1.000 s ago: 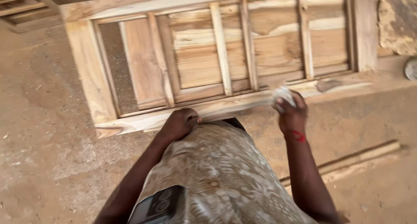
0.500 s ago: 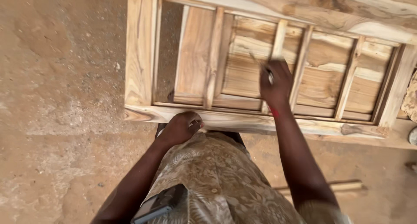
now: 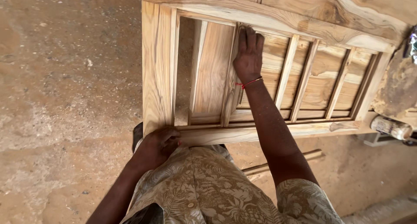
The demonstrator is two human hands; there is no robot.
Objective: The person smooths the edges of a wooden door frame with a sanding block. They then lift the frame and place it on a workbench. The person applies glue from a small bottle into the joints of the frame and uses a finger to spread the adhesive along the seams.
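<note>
With slats upright, wooden door frame [image 3: 157, 67] crosswise.

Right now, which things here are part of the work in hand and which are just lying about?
In use:
- wooden door frame, its near rail gripped by the left hand
- upright slat, under the right hand

Lying about:
- loose wooden strip on the dirt floor
- pale cylindrical object, at the right edge

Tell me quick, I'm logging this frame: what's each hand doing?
Left hand: closed on the lower rail of the wooden frame.
Right hand: pressed on a slat; anything under it is hidden.
</note>
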